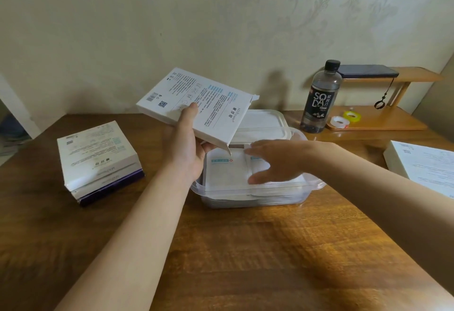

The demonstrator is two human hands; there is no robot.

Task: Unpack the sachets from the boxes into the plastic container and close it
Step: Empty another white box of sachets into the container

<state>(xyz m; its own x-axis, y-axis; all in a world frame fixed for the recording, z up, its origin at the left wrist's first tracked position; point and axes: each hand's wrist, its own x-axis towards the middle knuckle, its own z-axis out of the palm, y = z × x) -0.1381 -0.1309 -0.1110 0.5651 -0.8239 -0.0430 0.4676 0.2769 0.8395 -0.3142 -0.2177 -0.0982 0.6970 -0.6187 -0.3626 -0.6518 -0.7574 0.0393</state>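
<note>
Box (196, 104) gripped by left hand (188, 149), right hand (277, 163) fingers (256, 147) straight over sachets (226, 172)

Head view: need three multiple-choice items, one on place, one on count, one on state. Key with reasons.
1. Where is the lid?
A) on the container
B) behind the container
C) on the floor

2. How many tape rolls lie beside the bottle?
A) two
B) one
C) four

3. How is the white box in the left hand?
A) lying flat, closed
B) upright, sealed
C) tilted, end flap open

Key:
1 B, the lid lies past the container's far rim.
2 A, one roll is whitish, one yellow.
3 C, the box is held above the container with its open end toward it.
</note>
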